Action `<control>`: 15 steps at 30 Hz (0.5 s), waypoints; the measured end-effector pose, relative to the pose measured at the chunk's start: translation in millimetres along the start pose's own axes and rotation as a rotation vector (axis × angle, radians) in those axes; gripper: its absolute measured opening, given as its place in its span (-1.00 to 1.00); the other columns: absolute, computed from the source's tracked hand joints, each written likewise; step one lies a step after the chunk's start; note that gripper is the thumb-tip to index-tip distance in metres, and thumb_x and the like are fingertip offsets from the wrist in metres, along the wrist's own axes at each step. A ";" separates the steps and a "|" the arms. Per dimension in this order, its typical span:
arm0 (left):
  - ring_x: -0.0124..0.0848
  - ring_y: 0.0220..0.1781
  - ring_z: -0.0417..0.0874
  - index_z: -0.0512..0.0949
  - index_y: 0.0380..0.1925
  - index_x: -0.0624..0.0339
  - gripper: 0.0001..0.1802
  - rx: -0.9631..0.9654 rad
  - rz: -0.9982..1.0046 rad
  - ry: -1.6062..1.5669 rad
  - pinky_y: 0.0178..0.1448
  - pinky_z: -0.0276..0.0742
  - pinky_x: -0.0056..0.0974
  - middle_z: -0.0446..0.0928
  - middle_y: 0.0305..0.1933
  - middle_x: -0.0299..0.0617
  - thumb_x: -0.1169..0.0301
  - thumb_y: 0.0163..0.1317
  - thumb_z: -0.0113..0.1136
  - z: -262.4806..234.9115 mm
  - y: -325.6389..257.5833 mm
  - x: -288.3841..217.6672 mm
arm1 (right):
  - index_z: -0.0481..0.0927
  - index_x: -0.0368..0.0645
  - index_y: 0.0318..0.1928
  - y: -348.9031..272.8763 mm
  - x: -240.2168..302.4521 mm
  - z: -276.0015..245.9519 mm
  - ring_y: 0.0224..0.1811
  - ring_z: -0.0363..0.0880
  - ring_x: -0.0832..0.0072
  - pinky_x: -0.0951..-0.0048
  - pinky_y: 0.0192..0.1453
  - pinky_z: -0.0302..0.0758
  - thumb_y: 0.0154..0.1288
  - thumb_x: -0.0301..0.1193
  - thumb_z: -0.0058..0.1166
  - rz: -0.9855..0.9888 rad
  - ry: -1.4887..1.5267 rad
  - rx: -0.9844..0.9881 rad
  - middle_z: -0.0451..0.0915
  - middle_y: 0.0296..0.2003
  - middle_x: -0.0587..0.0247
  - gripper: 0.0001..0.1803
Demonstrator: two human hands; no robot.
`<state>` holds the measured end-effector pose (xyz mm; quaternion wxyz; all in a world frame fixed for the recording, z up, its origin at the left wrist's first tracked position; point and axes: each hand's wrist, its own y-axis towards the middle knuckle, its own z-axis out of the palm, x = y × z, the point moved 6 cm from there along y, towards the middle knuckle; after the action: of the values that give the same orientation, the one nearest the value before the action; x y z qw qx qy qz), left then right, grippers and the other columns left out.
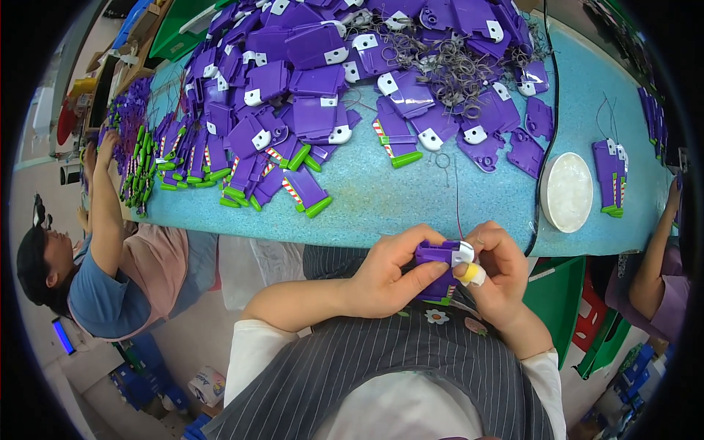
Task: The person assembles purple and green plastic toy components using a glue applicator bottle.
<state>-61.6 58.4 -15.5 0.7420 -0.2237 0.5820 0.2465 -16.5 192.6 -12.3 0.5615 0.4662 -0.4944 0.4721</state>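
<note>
Close to my body, just past the table's near edge, my left hand (392, 273) grips a purple plastic part (433, 254) with a white corner. My right hand (502, 275) is closed at that white corner, thumb and forefinger bent against it. A yellow and white wrap (471, 274) covers the right thumb's tip. From the part, a thin dark red wire (457, 202) runs up over the tabletop. Whether the right fingers pinch a smaller piece is hidden. On the table ahead lie a loose metal spring (442, 160) and a purple part with a green end (396, 136).
A large heap of purple parts (315, 117) covers the far table (367, 209), with tangled metal springs (458, 70) on it. Green-ended pieces (147, 165) lie left. A round white dish (567, 192) stands right, beside a black cable (555, 95). Co-workers sit left (110, 264) and right (653, 271).
</note>
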 end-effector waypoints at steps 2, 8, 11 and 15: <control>-0.56 -0.24 0.50 0.36 -0.11 0.29 -0.80 -0.150 0.058 -0.044 -0.17 0.42 -0.42 0.49 -0.23 -0.21 0.52 0.27 0.03 -8.0 -2.5 -8.7 | 0.42 -0.28 -0.18 -4.7 9.5 -7.0 -0.45 0.34 0.63 0.57 -0.37 0.31 -0.04 -0.53 0.32 0.046 -0.042 -0.019 0.41 -0.40 0.27 -0.59; -0.55 -0.13 0.50 0.31 -0.05 0.29 -0.76 -0.406 0.139 -0.238 -0.04 0.44 -0.41 0.49 -0.13 -0.21 0.48 0.32 0.00 -19.0 -4.6 -5.1 | 0.53 -0.30 -0.25 -22.7 -9.2 3.3 -0.63 0.25 0.75 0.65 -0.55 0.20 0.14 -0.49 0.19 0.343 -0.158 0.184 0.39 -0.64 0.46 -0.82; -0.60 -0.16 0.46 0.32 -0.07 0.29 -0.78 -0.386 0.060 -0.298 -0.05 0.42 -0.43 0.47 -0.18 -0.25 0.46 0.33 0.00 -4.3 -8.5 16.2 | 0.53 -0.29 -0.30 -27.2 -12.6 5.4 -0.62 0.25 0.76 0.64 -0.56 0.20 0.16 -0.49 0.17 0.381 -0.083 0.091 0.40 -0.62 0.43 -0.86; -0.61 -0.15 0.45 0.32 -0.08 0.31 -0.78 -0.388 0.055 -0.236 -0.07 0.42 -0.44 0.46 -0.18 -0.26 0.47 0.33 0.01 -11.2 -7.6 1.7 | 0.53 -0.29 -0.32 -21.5 -21.4 8.4 -0.58 0.30 0.66 0.58 -0.50 0.23 0.15 -0.49 0.17 0.505 0.011 0.094 0.41 -0.57 0.36 -0.86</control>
<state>-64.9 45.8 -19.3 0.7410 -0.3158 0.4386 0.3985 2.5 180.2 -34.2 0.4063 0.3510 -0.5699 0.6221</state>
